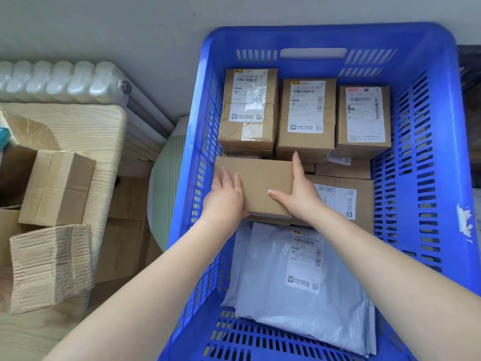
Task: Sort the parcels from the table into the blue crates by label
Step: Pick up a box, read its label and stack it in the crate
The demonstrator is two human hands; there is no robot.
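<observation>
We look down into a blue crate (442, 157) that fills the right and centre of the frame, and both hands are inside it holding a plain cardboard box (256, 185) at the middle of the picture. The left hand (225, 195) grips the box's lower left corner, its fingers a little spread over the top face and curled round the edge. The right hand (302, 194) clasps the right edge, the fingers held together along that side and the thumb pressed flat on top. The box shows no label on its visible face and rests over other parcels beneath it. Above it, along the upper part of the crate, three labelled boxes sit side by side: a taped box (248, 110) at the left, a middle box (307, 115) touching it, and a right box (363, 118) just beside that. To the right of the held box lies a flat labelled carton (346, 199), partly under the right hand. Lower in the crate a grey mailer bag (299, 295) with a white label lies between our forearms. At the left of the frame a pale wooden table (104, 126) carries more cardboard boxes (56, 187), and a white radiator (62, 80) stands in the upper left.
</observation>
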